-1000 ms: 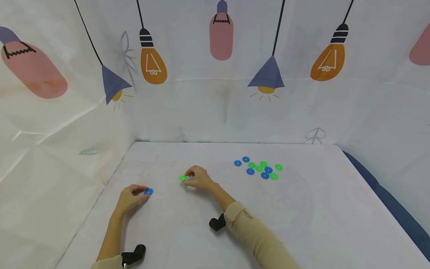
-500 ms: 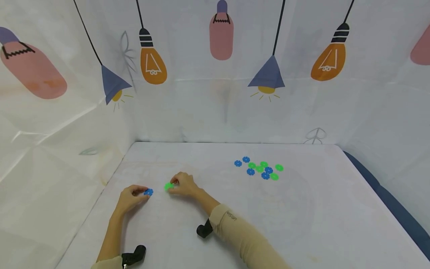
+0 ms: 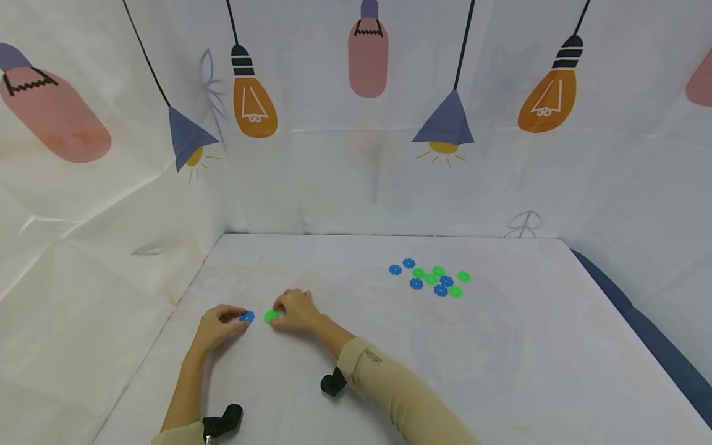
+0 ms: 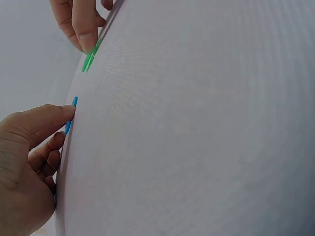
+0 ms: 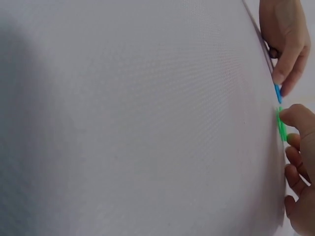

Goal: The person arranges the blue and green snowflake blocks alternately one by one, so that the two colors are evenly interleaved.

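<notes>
Thumb and fingers of our left hand pinch a blue disc; those of our right hand pinch a green disc near it, low over or on the white table. Both discs look light, thin and stiff, likely best held by opposite edges.

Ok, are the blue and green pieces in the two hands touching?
Apart. The head view shows white table between the blue piece and the green piece; the left wrist view shows the gap too.
</notes>
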Available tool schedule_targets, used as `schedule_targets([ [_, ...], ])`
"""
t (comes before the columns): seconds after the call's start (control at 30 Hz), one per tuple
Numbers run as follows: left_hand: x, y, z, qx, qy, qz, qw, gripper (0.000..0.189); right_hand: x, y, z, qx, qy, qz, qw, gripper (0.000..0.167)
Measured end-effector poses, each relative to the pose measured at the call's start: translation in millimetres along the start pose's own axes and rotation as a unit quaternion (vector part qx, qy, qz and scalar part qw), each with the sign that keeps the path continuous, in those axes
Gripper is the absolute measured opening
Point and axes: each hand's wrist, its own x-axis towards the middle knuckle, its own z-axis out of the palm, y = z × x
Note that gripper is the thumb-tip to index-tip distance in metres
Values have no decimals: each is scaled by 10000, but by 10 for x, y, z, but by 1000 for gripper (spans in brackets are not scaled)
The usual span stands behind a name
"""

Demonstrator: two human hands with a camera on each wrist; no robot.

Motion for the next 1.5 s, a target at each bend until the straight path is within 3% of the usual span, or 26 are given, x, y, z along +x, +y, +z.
schedule_targets([
  [0.27, 13, 2, -4, 48, 52, 136, 9999, 32, 16, -96, -3, -174, -80, -4, 9998, 29],
  [0.9, 26, -30, 30, 32, 75, 65, 9999, 33, 47, -236, 32, -358, -300, 110, 9988, 28],
  [1.5, -2, -3, 15, 19, 65, 29, 10000, 32, -45, -286, 120, -506, 88, 323, 9982, 32],
])
